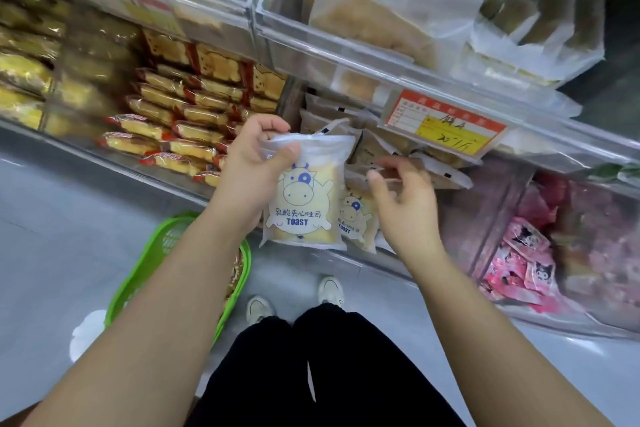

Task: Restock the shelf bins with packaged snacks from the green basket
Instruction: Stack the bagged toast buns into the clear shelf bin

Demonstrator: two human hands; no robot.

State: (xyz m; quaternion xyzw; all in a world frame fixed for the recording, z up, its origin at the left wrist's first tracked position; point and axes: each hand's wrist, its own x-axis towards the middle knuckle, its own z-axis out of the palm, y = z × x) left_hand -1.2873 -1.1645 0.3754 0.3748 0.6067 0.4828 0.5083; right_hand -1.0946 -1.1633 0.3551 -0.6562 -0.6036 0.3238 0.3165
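Head view is showing you gripping a toast packet by its top edge with your left hand, thumb and fingers pinching the sealed strip. The packet is hanging upright, long axis running top to bottom, cartoon cow facing you, right in front of the shelf bin it belongs in. Your right hand is hovering just beside it, fingers loosely spread and gripping nothing, already nearer the bin than your left. A second toast packet is standing upright in that bin, just behind and to the right of the one you are carrying, so the move ahead is probably a short push forward and right. The wrapper is looking frosted, soft and crinkly, the slice inside pale yellow and squarish. The green basket, a slotted plastic one, is sitting on the floor below your left forearm.
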